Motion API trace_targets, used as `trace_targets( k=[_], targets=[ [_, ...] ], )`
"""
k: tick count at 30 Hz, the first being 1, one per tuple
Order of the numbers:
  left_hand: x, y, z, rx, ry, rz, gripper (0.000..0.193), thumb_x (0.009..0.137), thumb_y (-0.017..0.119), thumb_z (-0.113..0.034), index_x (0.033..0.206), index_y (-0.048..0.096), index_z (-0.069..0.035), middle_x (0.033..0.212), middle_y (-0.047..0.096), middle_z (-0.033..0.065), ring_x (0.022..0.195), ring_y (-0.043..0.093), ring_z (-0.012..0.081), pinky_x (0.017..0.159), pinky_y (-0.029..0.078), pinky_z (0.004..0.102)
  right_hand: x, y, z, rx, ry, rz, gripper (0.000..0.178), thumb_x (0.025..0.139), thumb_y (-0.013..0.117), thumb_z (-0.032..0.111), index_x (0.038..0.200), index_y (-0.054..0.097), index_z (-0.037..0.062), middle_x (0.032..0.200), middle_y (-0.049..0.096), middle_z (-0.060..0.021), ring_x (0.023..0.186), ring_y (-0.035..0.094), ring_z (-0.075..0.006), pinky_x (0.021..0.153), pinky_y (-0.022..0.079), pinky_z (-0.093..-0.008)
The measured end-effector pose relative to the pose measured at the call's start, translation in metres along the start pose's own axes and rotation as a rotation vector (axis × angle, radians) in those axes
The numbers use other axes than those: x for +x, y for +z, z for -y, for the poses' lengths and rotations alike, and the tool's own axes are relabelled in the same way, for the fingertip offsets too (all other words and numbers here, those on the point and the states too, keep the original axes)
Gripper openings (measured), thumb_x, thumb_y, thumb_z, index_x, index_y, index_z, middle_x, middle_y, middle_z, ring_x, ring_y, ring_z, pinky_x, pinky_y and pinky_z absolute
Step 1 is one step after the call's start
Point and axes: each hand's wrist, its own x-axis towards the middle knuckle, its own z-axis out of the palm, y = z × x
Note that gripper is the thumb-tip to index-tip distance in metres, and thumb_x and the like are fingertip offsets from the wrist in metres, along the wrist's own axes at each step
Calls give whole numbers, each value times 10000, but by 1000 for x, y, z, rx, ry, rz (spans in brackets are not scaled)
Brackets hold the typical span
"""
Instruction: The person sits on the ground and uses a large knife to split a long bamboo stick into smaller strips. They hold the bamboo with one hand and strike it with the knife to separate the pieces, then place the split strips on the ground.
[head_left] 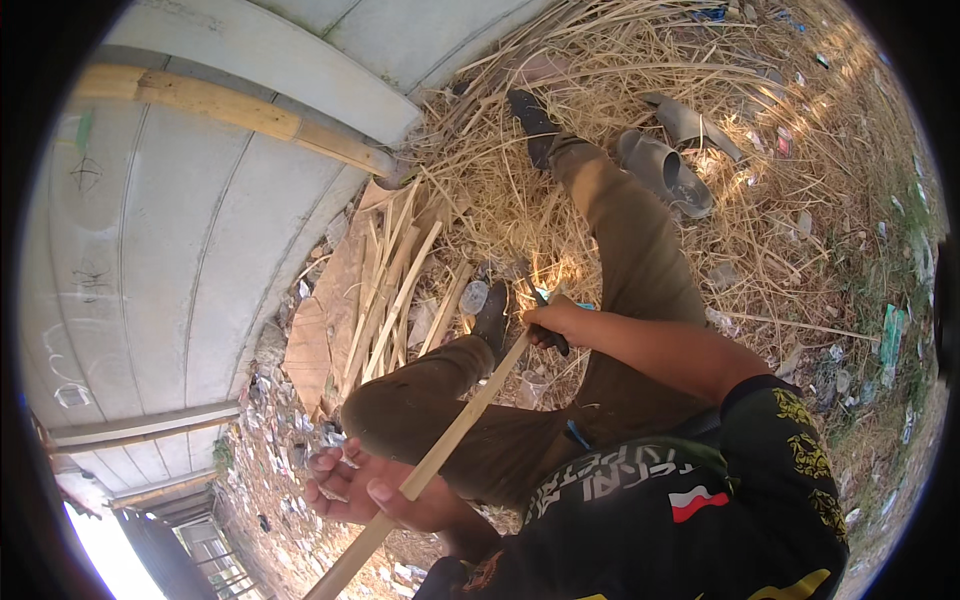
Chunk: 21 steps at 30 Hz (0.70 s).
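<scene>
My right hand [562,318] is closed around a knife [552,341] with a dark handle; its narrow blade points up past my fingers. Against this hand lies the upper end of a long pale bamboo strip [465,420]. The strip slants over my bent leg down to the lower left, leaving the picture at the bottom edge. My left hand [385,488] is palm up beneath the strip, fingers spread and thumb stretched out. The strip crosses it near the thumb's base, and the fingers are not wrapped round it.
More bamboo strips [385,290] lie by my knee on a brown sheet [306,350]. Shavings [520,215] cover the ground around my feet. Grey clogs [665,172] sit beyond my leg. A pale panel wall [165,260] with a bamboo pole [235,112] rises at left.
</scene>
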Motion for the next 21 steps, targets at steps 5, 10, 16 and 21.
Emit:
trace_targets(
  k=[5, 10, 16, 21],
  targets=[
    [58, -2, 14, -478, -313, 260, 286, 1010, 428, -337, 849, 401, -102, 588, 345, 10, 457, 321, 108, 451, 310, 278, -13, -2, 41, 129, -73, -40, 476, 935, 609, 484, 678, 455, 114, 609, 579, -87, 412, 454, -116, 371, 405, -272],
    [115, 49, 11, -789, -299, 385, 334, 1029, 399, -275, 740, 305, -137, 531, 237, -24, 401, 174, 79, 384, 162, 264, -10, -32, 66, 522, -248, -257, 293, 875, 662, 271, 721, 448, 143, 608, 490, -15, 442, 415, -118, 429, 346, -313],
    [94, 72, 65, -574, -364, 473, 408, 1024, 473, -197, 678, 261, -154, 507, 206, -38, 397, 151, 62, 374, 115, 259, 9, -39, 55, 529, -138, -255, 300, 851, 666, 225, 703, 412, 160, 592, 404, 19, 444, 377, -106, 441, 328, -307],
    [94, 63, 83, -580, -390, 418, 430, 1028, 518, -224, 680, 275, -154, 495, 203, -40, 393, 157, 62, 377, 106, 263, 16, -41, 48, 469, -45, -224, 313, 849, 667, 222, 687, 402, 178, 578, 398, 33, 441, 370, -99, 436, 322, -295]
  ],
)
